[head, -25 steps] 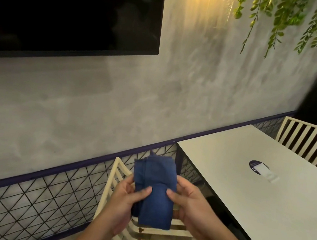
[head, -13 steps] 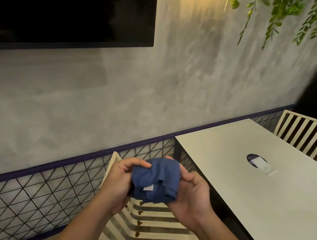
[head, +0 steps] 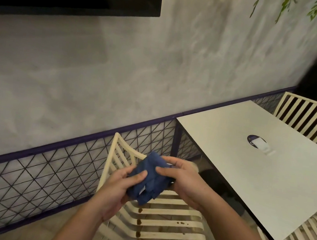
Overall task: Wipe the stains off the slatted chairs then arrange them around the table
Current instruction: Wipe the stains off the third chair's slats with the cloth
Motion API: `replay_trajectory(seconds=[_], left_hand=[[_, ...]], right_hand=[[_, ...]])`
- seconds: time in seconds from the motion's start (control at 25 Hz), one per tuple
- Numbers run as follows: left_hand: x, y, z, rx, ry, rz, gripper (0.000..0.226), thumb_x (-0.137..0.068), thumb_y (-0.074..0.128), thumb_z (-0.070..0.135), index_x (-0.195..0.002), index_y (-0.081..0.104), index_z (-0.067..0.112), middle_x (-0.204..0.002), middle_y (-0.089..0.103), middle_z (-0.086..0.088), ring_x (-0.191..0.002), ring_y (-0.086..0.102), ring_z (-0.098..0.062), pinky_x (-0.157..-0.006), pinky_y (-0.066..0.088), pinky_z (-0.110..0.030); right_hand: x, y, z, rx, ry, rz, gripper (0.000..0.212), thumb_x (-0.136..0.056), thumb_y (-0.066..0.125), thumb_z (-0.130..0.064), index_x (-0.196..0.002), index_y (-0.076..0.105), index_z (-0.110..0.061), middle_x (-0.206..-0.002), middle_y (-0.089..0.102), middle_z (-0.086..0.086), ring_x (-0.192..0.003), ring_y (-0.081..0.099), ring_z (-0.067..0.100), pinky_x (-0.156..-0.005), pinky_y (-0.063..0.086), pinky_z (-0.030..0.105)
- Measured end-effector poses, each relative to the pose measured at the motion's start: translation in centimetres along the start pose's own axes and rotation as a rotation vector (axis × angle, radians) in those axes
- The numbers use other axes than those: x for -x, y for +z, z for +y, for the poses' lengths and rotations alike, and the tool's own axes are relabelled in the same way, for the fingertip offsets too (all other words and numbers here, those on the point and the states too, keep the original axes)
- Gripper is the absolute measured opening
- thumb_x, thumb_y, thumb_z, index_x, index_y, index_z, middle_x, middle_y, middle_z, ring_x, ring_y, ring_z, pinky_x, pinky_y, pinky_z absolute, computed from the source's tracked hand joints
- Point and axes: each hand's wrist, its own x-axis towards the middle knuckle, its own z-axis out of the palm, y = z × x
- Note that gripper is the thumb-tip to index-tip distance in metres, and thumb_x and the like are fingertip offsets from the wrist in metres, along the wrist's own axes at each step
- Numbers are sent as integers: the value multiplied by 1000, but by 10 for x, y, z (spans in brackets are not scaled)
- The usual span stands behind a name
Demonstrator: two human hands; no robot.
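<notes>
Both hands' fingers curled, pinching folded blue cloth (head: 150, 177) above stained chair (head: 160, 230).

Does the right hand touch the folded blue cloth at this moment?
Touching. The head view shows the right hand pinching the folded blue cloth between thumb and fingers. The left hand also grips it.

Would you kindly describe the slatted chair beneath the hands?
The slatted chair is cream-coloured, with curved seat slats and a slatted back nearest the mesh panel. It stands upright left of the table. Brown stains run in a line down the seat slats, a few more to their right. Nothing touches it; the blue cloth is held above.
</notes>
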Motion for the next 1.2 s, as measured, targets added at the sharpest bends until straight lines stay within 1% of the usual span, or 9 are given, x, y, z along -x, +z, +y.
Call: replay_trajectory(seconds=[0.12, 0.24, 0.4, 0.52, 0.64, 0.72, 0.88, 1.04, 1.2], left_hand=[[-2, 3, -13, 45, 84, 117, 39, -90, 70, 14, -127, 64, 6, -116, 75, -16, -109, 72, -35, -96, 55, -50], [-6, 11, -32, 20, 119, 189, 46, -82, 77, 6, -125, 61, 12, -110, 77, -15, -103, 74, -35, -88, 58, -50], [-10, -1, -52, -116, 99, 210, 37, -80, 79, 0, -114, 66, 10, -98, 78, -15, -91, 76, -31, -70, 61, -33], [-21, -18, -69, -357, 95, 189, 25, -85, 80, 8, -107, 73, 18, -100, 79, -2, -97, 73, -25, -76, 57, -31], [-34, -33, -93, -558, 40, 249, 17, -92, 76, 23, -105, 73, 32, -107, 73, 13, -99, 66, -9, -80, 53, -29], [-44, -45, -114, -573, -23, 287, 13, -95, 72, 25, -106, 72, 32, -108, 71, 11, -102, 66, -8, -82, 53, -29], [-54, -55, -144, -575, -125, 302, 10, -97, 68, 21, -100, 75, 29, -105, 73, 8, -103, 66, -13, -95, 53, -39], [-67, -53, -159, -570, -171, 322, 11, -100, 65, 21, -102, 75, 21, -104, 73, 5, -101, 66, -15, -92, 53, -37], [-86, -48, -193, -666, -256, 306, 14, -103, 60, 18, -96, 72, 20, -96, 72, 1, -92, 67, -18, -74, 53, -25]], right_hand=[[-6, 10, 33, -454, 130, 139, 43, -89, 72, -39, -126, 68, -17, -126, 70, 11, -118, 66, 32, -103, 51, 52], [4, 36, 68, -821, 272, 77, 66, -83, 68, -58, -120, 74, -4, -128, 68, 22, -122, 62, 43, -117, 36, 57], [6, 43, 89, -700, 245, 70, 36, -92, 67, -31, -109, 78, -1, -120, 71, 24, -112, 68, 38, -108, 47, 52], [-5, 25, 106, -459, 184, 146, 39, -92, 70, -18, -128, 65, -7, -120, 73, 17, -112, 70, 32, -101, 53, 50], [-11, -8, 132, -197, 211, 238, 39, -92, 71, -21, -129, 62, -12, -117, 75, 10, -109, 71, 28, -102, 53, 52], [-11, -43, 163, -97, 231, 281, 33, -96, 68, -20, -128, 61, -15, -119, 73, 10, -107, 71, 29, -99, 54, 52], [5, -105, 215, -231, 285, 405, 28, -94, 61, -12, -122, 60, -9, -111, 74, 19, -99, 73, 35, -80, 59, 49], [1, -162, 244, -204, 419, 526, 30, -96, 65, -16, -125, 61, -10, -117, 72, 21, -106, 70, 40, -96, 53, 62], [-19, -206, 262, -193, 512, 584, 30, -93, 70, -12, -122, 62, -9, -112, 73, 17, -105, 68, 37, -82, 55, 48]])
